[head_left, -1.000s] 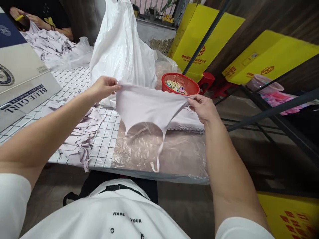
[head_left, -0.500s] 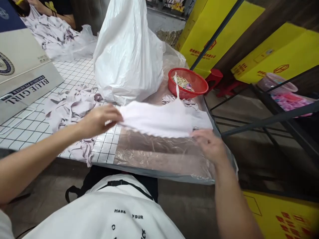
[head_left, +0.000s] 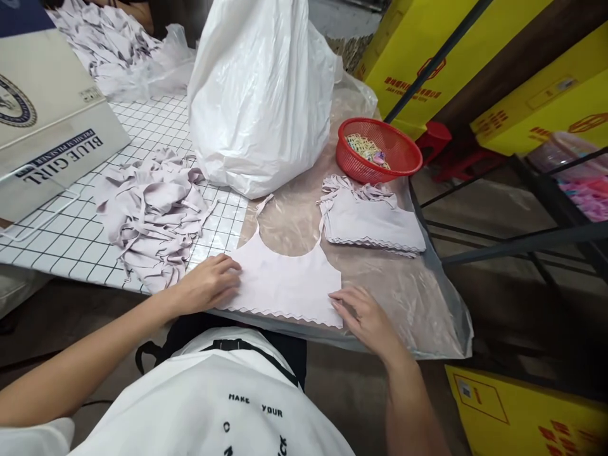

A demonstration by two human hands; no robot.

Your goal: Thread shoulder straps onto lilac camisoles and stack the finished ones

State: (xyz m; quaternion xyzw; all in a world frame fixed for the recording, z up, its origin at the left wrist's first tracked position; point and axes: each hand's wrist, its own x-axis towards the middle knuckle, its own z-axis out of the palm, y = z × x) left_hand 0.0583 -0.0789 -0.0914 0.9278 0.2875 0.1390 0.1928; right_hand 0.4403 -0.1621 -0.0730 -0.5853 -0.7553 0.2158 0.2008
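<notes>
A pale lilac camisole top (head_left: pixel 285 278) with thin straps and a wavy hem lies spread flat at the table's front edge, straps pointing away from me. My left hand (head_left: pixel 213 282) rests on its left side, fingers laid on the cloth. On the opposite side, my right hand (head_left: pixel 363 310) touches the edge with fingertips, thumb slightly apart from the fingers. To the right sits a neat stack of matching tops (head_left: pixel 373 221), wavy hems facing me. A loose, tangled heap of the same cloth (head_left: pixel 152 218) lies to the left.
Behind the top stands a big white plastic bag (head_left: pixel 261 95). A red basket (head_left: pixel 403 155) holding small pale loops is at the back right. A Blue Girl carton (head_left: pixel 57 126) stands left. A dark metal rack (head_left: pixel 522 244) and yellow boxes (head_left: pixel 418 76) flank the table's right.
The camisole top came down from being stretched in the air between both hands and now lies flat on the table. Both hands moved nearer my body and have eased their hold.
</notes>
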